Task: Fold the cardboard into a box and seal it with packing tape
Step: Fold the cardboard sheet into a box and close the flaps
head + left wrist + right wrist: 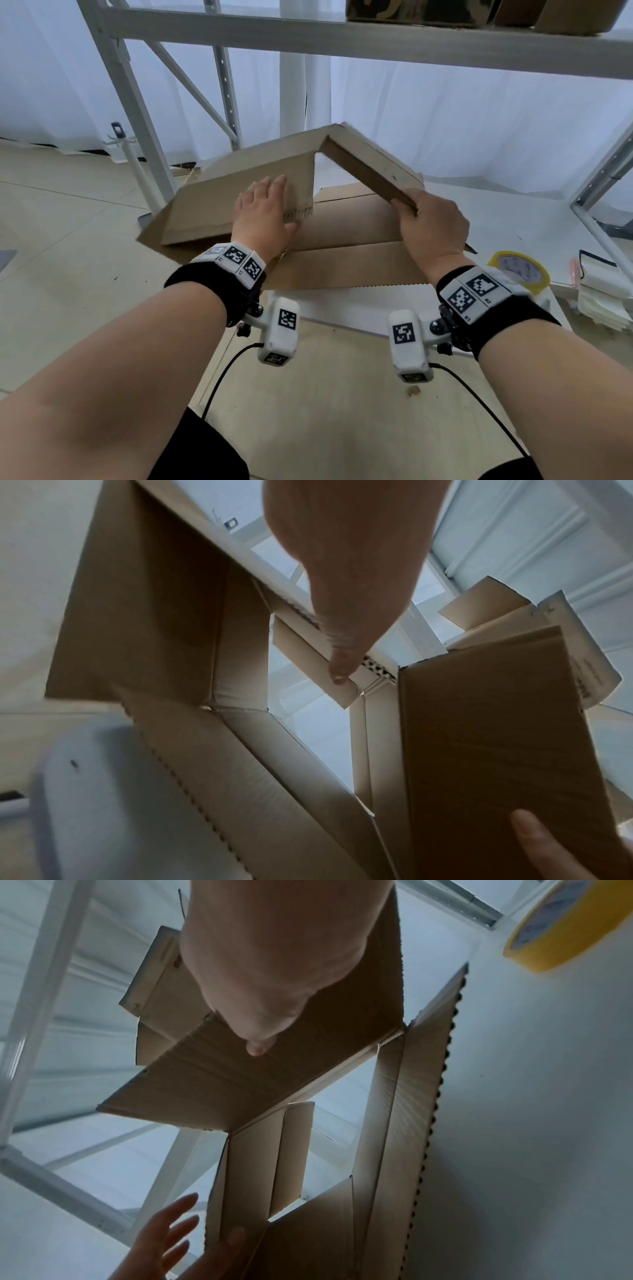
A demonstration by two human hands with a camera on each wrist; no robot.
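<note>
The cardboard box (pixel 239 181) is half opened above a white table (pixel 507 219), its panels standing up in a tent shape with the ridge pointing away from the person – both ends are open, and nothing lies inside it, as the two wrist views show light straight through the tube. The left hand (pixel 263 212) lies on the sloping left panel with fingers spread and nearly straight, while its thumb (pixel 339 666) hooks under the corrugated edge, so the panel is pinched between palm and thumb. The right hand (pixel 433 224) grips the near end of the right panel, fingers curled over its edge and the thumb (pixel 258 1045) pressed on the inner face. Lower flaps (pixel 346 267) lie flat on the table beneath the wrists, one with a serrated edge. A yellow roll of packing tape (pixel 520 272) lies on the table just right of the right wrist, apart from the box. Further right is a stack of white sheets (pixel 603 298). Above – on a grey metal shelf (pixel 342 37) – stand brown boxes (pixel 579 15); their contents cannot be seen.
</note>
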